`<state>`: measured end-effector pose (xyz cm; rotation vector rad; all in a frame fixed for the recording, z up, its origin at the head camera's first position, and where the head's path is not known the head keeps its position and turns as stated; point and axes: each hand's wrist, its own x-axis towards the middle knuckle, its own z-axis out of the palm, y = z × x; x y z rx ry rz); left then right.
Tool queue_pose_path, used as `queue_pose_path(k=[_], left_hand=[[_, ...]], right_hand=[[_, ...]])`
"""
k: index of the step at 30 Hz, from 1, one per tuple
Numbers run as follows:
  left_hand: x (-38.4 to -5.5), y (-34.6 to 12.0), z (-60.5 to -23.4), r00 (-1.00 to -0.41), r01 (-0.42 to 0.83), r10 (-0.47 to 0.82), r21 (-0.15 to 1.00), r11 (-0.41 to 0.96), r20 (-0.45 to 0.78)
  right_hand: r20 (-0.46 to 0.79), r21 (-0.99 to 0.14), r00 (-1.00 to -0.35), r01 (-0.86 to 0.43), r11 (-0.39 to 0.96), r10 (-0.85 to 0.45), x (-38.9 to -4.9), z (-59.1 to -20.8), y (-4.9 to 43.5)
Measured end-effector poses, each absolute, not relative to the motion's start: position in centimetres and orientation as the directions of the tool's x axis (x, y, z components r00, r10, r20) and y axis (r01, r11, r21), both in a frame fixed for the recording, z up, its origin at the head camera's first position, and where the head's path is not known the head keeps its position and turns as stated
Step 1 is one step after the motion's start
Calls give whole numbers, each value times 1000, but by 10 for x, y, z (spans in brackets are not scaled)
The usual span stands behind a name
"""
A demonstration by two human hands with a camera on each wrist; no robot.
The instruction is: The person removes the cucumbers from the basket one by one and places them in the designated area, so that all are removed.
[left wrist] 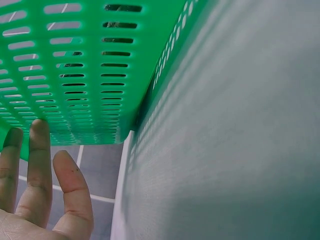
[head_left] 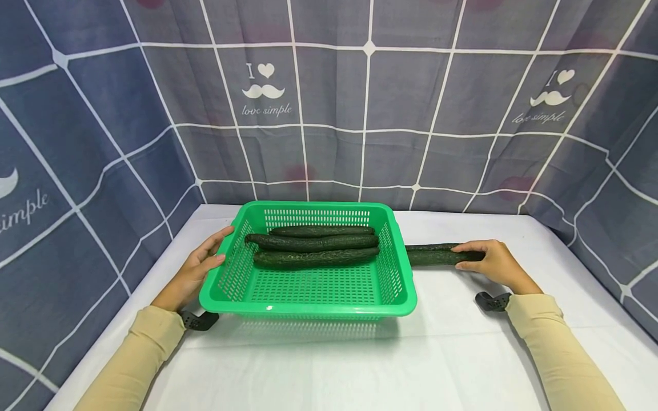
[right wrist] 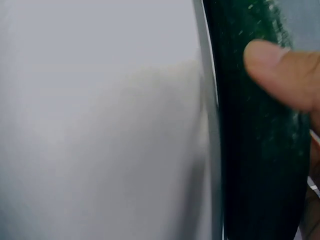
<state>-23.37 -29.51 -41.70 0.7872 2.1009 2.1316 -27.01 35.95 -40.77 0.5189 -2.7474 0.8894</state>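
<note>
A green plastic basket (head_left: 308, 310) with slotted walls holds three dark green cucumbers (head_left: 316, 258) lying side by side toward its back. My left hand (head_left: 195, 271) is at the basket's left side, its fingers fairly straight against the wall. In the left wrist view, fingertips (left wrist: 39, 127) meet the slotted wall of the basket (left wrist: 92, 120). To the right of the basket, my right hand (head_left: 488, 260) grips a cucumber (head_left: 432, 258) on the table from above. A second dark cucumber edge (head_left: 429, 248) shows just behind it. The right wrist view has the thumb (right wrist: 272, 67) pressed on the cucumber (right wrist: 260, 165).
A white cloth (head_left: 329, 365) covers the table. Dark grey-blue curtain (head_left: 329, 154) with white grid lines stands behind and along both sides. Black wrist devices (head_left: 199, 321) are strapped under both sleeves.
</note>
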Motion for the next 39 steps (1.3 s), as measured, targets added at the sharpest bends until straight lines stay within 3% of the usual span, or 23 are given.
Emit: queue_pose_path(k=[11, 20, 28, 34, 39], left_hand=[[-232, -294, -415, -894, 298, 353, 955, 8, 276], [-233, -293, -415, -865, 298, 382, 945, -135, 327], [-229, -293, -412, -911, 260, 338, 965, 20, 238], [-230, -293, -412, -916, 259, 328, 965, 45, 230], [-229, -292, -410, -915, 267, 326, 963, 47, 238]], right_hand=[[212, -534, -947, -318, 784, -239, -270, -404, 360], [161, -552, -939, -342, 760, -305, -268, -396, 361], [180, -709, -898, -402, 580, -403, -265, -389, 363], [115, -836, -886, -331, 439, -448, -260, -379, 360], [121, -876, -852, -333, 349, -510, -258, -373, 355]])
